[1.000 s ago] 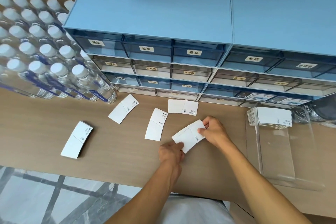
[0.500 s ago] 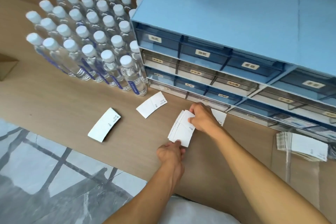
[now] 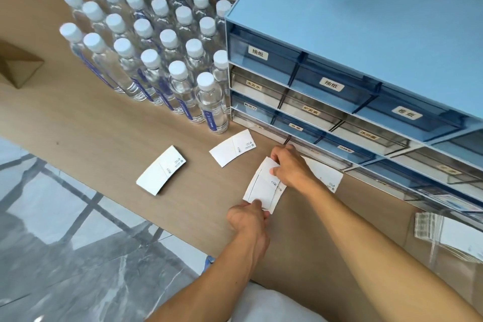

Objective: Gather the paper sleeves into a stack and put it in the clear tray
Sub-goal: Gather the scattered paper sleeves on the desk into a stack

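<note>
Paper sleeves (image 3: 262,187) sit pinched in both hands, left hand (image 3: 248,217) at the bottom, right hand (image 3: 290,167) on top, so tapping edges even on the surface (image 3: 104,133) should help.

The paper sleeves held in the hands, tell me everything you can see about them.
The held stack of sleeves is a few flat white paper pieces with curved edges and small dark print near one end, fanned slightly, not squared up. It is raised off the wooden table and tilted. The right hand pinches its upper end, the left hand its lower end. Another sleeve lies behind it, partly hidden.
</note>
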A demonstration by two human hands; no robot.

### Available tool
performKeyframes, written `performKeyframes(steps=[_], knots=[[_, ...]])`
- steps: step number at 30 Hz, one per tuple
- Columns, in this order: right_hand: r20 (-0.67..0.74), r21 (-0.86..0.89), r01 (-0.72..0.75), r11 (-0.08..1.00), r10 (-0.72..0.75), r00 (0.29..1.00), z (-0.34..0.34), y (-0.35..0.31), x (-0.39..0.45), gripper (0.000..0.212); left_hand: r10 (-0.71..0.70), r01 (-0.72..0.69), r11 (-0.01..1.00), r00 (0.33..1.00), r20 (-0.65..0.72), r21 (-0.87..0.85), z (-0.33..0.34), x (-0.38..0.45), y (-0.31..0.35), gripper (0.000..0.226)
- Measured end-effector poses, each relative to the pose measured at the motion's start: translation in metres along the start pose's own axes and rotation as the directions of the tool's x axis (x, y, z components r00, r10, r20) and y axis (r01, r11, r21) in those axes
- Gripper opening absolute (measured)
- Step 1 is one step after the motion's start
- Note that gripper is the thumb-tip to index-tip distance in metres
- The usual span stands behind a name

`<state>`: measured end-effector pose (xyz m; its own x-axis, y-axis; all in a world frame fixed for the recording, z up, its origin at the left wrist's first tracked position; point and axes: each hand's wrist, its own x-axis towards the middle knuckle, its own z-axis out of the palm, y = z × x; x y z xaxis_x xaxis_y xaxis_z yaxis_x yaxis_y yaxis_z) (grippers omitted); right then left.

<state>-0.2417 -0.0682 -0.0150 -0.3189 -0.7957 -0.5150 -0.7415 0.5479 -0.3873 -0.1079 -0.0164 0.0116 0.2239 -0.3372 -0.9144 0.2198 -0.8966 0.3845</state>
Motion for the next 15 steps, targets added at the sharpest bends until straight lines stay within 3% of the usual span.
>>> performKeyframes(steps=[5, 11, 15], knots=[[-0.019, 0.031, -0.009, 0.999, 0.010, 1.000, 0.003, 0.000, 0.000, 0.021, -0.006, 0.007, 1.000, 1.000, -0.021, 0.030, 0.003, 0.001, 0.000, 0.014], [-0.031, 0.277, -0.096, 0.956, 0.108, 0.994, 0.003, 0.009, -0.008, 0.023, 0.038, -0.036, 0.998, 0.999, -0.037, 0.058, 0.000, 0.007, -0.001, 0.015], [-0.084, 0.452, -0.142, 0.881, 0.200, 0.976, 0.005, 0.017, -0.023, 0.014, 0.160, -0.156, 0.983, 0.987, -0.035, 0.094, 0.000, 0.011, 0.000, 0.022]])
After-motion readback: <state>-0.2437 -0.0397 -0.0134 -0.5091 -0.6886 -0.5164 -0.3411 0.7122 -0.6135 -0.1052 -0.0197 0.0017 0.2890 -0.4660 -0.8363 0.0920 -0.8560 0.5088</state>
